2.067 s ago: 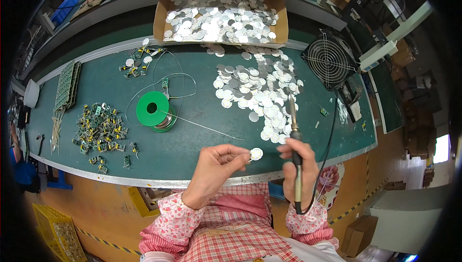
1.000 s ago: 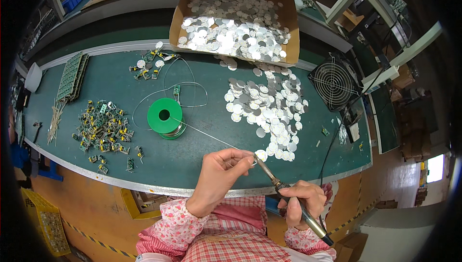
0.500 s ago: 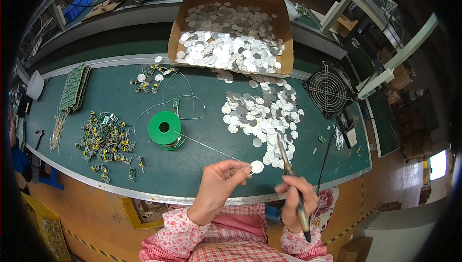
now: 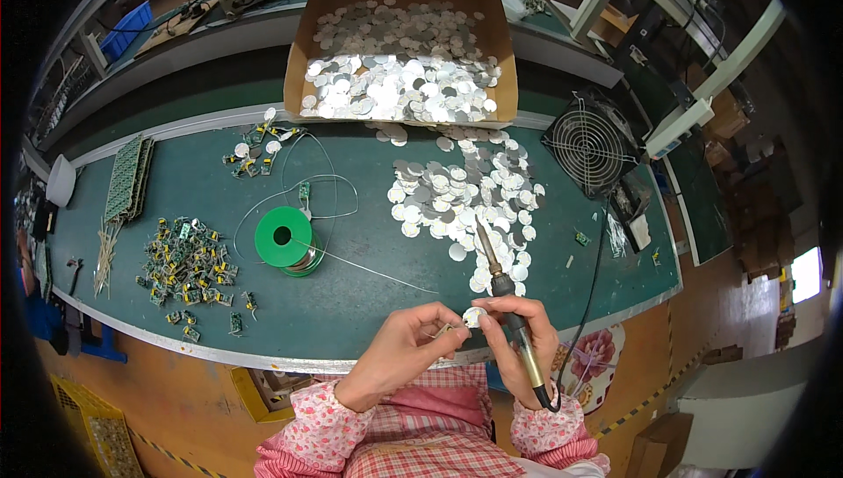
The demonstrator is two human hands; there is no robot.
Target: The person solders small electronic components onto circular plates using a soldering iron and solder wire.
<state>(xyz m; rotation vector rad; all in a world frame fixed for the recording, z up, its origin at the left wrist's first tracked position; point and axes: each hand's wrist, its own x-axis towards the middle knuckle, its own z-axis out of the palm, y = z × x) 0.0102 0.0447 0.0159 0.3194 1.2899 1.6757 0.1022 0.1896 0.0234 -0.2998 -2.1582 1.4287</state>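
My right hand (image 4: 520, 337) is wrapped round a soldering iron (image 4: 518, 320), whose tip points away over the loose discs. A round white disc (image 4: 474, 316) sits between my hands, with my right thumb and forefinger at its edge. My left hand (image 4: 406, 342) is closed in a pinch beside it, on a small part with thin leads (image 4: 446, 330); its exact shape is mostly hidden by the fingers. Left of centre stands a green spool of solder wire (image 4: 283, 237). Its wire (image 4: 378, 273) runs across the mat, the free end just beyond my left fingers.
A cardboard box (image 4: 294, 57) of discs stands at the back, with loose white and grey discs (image 4: 457, 188) before it. Small circuit boards (image 4: 189, 258) are heaped at left, near stacked green panels (image 4: 127, 179). A fan (image 4: 588, 146) stands at right; the iron's cord (image 4: 590, 294) trails nearby.
My left hand has let go of the solder wire. My right hand, with the soldering iron, has moved left to meet the disc. The view has shifted slightly.
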